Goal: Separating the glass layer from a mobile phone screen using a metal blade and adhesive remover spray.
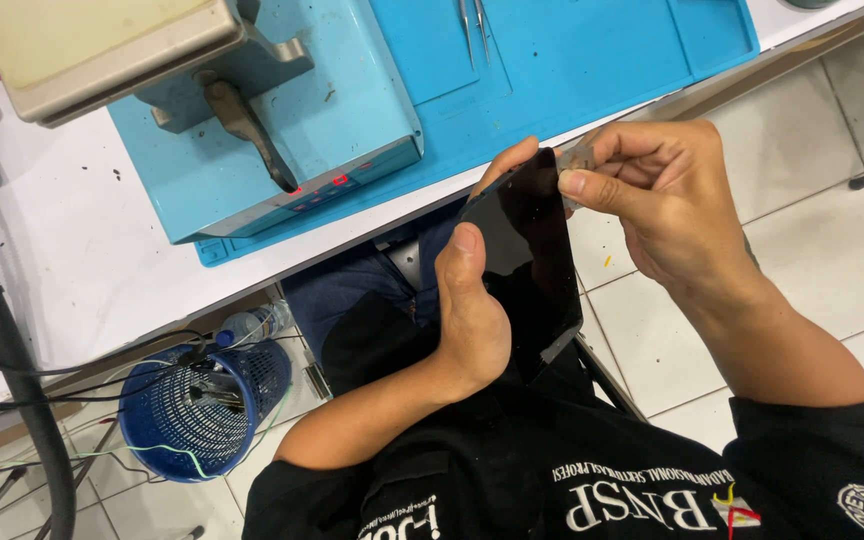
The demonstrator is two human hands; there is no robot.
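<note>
Left hand (472, 320) grips the black phone (530, 262) from its side, thumb flat on the dark glass, holding it over the lap below the counter (72, 260) edge. Right hand (667, 205) pinches a small clear piece (580, 160) at the phone's top corner. On the counter sits a blue machine (282, 130), tweezers (474, 28) beside it; a blue basket (202, 410) stands on the floor.

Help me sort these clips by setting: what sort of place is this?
Probably an electronics repair bench: a blue work mat with tweezers, a blue bench machine, and a dark screen panel held in the left hand and right hand.
</note>
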